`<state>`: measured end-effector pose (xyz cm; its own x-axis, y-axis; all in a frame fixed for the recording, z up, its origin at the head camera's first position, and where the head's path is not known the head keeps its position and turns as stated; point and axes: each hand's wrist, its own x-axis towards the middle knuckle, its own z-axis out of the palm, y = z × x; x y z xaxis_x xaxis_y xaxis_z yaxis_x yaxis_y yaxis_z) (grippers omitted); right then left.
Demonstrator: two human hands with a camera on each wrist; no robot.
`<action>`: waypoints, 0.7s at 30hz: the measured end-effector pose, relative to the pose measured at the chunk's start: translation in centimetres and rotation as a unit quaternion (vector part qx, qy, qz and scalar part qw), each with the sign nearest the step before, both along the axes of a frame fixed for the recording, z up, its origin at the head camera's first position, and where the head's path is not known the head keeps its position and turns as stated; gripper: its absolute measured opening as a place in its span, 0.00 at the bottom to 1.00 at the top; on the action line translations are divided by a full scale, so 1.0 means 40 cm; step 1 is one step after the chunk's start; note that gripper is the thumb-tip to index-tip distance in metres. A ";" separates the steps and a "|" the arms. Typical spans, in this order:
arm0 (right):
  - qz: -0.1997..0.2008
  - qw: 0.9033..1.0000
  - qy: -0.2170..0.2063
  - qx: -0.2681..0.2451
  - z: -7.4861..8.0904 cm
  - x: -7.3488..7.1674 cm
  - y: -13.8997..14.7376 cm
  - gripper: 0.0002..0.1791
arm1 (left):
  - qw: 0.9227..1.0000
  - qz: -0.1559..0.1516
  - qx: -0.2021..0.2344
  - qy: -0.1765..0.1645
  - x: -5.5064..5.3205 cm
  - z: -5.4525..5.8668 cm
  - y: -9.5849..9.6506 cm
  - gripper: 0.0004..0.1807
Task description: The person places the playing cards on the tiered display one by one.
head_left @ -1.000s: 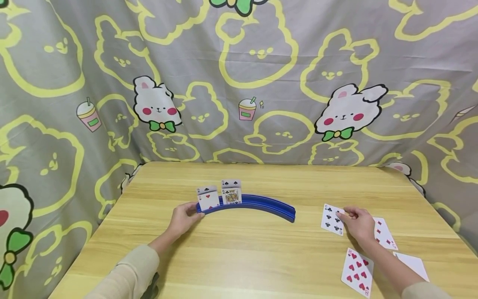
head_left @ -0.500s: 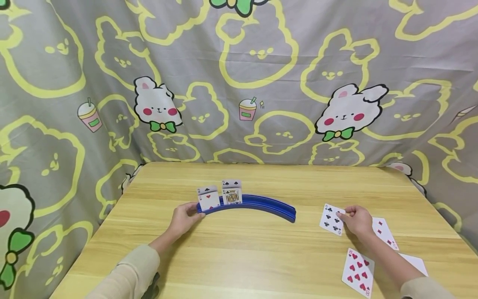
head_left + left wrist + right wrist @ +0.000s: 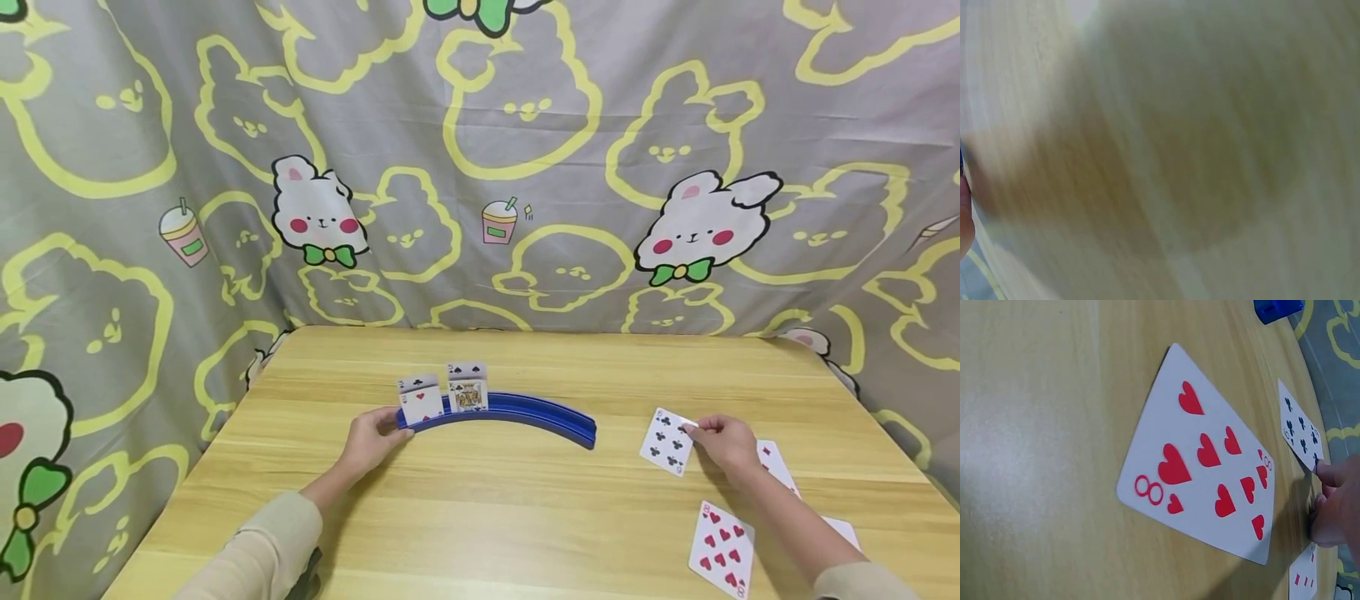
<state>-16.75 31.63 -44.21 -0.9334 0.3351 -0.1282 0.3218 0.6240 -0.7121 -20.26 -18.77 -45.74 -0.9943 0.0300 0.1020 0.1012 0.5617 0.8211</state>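
My left hand (image 3: 372,439) grips the left end of a blue curved card holder (image 3: 525,408), thumb in front; its left wrist view shows mostly bare wood. Standing in the holder's left half are a two of hearts (image 3: 422,404) with a clubs card (image 3: 417,383) behind it, and a king of clubs (image 3: 468,395) with a spades card (image 3: 467,369) behind it. To the right of the holder, my right hand (image 3: 727,448) pinches a six of clubs (image 3: 665,443) by its right edge, face up. In the right wrist view the six of clubs (image 3: 1300,428) appears tilted.
An eight of hearts (image 3: 722,548) lies face up near the right front of the wooden table (image 3: 480,517). A diamonds card (image 3: 778,467) and a white card (image 3: 843,531) lie partly hidden by my right arm. A patterned curtain (image 3: 480,167) hangs behind the table.
My right hand has shifted slightly right, its thumb now at the six of clubs' edge instead of further over its face. More of the diamonds card is covered. The left hand stays on the holder.
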 end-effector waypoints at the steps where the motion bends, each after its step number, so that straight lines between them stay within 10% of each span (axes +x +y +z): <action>1: 0.002 1.000 -0.002 -0.002 0.001 0.000 0.002 0.16 | 1.000 0.001 0.000 -0.002 0.001 0.000 0.000 0.16; 21: 0.004 0.998 -0.017 -0.063 0.029 0.013 0.010 0.37 | 1.000 0.006 0.005 -0.025 -0.002 0.007 0.001 0.17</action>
<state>-16.24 32.02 -43.07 -0.9305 0.3068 -0.2000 0.3420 0.5325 -0.7743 -20.34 -18.74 -45.46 -0.9985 0.0177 0.0521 0.0532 0.5546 0.8304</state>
